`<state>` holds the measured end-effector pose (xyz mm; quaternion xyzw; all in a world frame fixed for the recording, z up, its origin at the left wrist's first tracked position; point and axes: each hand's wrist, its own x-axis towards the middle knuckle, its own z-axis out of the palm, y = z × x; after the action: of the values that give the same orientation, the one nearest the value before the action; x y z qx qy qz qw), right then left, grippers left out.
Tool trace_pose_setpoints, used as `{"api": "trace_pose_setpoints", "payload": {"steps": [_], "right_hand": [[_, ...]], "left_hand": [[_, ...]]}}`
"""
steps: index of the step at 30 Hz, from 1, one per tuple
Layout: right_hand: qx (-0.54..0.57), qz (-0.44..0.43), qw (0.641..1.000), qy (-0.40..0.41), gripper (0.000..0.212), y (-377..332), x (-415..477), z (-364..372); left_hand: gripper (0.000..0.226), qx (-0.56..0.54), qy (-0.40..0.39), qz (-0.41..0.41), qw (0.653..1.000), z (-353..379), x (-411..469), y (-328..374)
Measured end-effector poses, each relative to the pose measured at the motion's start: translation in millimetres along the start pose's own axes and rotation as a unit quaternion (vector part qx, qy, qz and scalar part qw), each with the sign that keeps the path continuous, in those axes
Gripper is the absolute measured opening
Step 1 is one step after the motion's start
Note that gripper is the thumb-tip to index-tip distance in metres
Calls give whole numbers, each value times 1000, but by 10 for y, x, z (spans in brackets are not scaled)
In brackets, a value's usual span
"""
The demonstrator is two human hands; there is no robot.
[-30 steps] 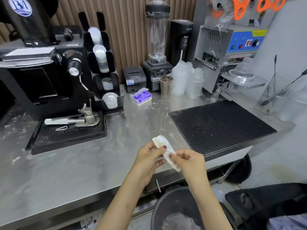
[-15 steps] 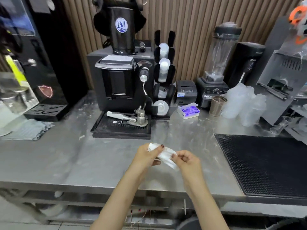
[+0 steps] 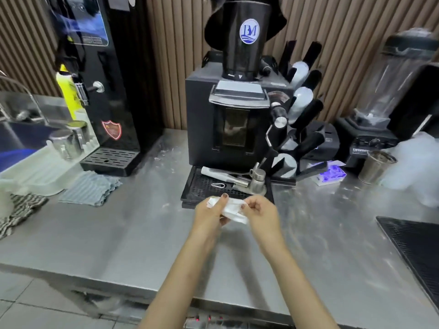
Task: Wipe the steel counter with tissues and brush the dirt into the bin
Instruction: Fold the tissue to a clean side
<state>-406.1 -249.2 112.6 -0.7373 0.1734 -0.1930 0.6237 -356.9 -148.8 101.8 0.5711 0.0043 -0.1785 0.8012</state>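
A folded white tissue [image 3: 231,209] is held between both hands above the steel counter [image 3: 133,231], just in front of the black coffee grinder's drip tray [image 3: 204,186]. My left hand [image 3: 209,211] grips its left end with the thumb on top. My right hand [image 3: 260,213] pinches its right end. White specks of dirt lie on the counter near the grinder. The bin is out of view.
A black coffee grinder [image 3: 237,119] stands behind my hands, a black dispenser [image 3: 104,91] to its left. Folded cloths [image 3: 91,188] and a striped rag [image 3: 16,210] lie at the left. A blender [image 3: 389,96], a steel cup [image 3: 375,166] and a black mat [image 3: 418,252] are at the right.
My view has swung left along the counter, away from the bin and black mat. Both hands still hold the tissue and have moved with it toward the grinder.
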Motion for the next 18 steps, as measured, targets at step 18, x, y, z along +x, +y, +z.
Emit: {"api": "trace_pose_setpoints", "payload": {"steps": [18], "right_hand": [[142,96,985,24,18,-242,697,1742]], "left_hand": [[15,-69,-68,-14,995,-1521,1076,761]]}}
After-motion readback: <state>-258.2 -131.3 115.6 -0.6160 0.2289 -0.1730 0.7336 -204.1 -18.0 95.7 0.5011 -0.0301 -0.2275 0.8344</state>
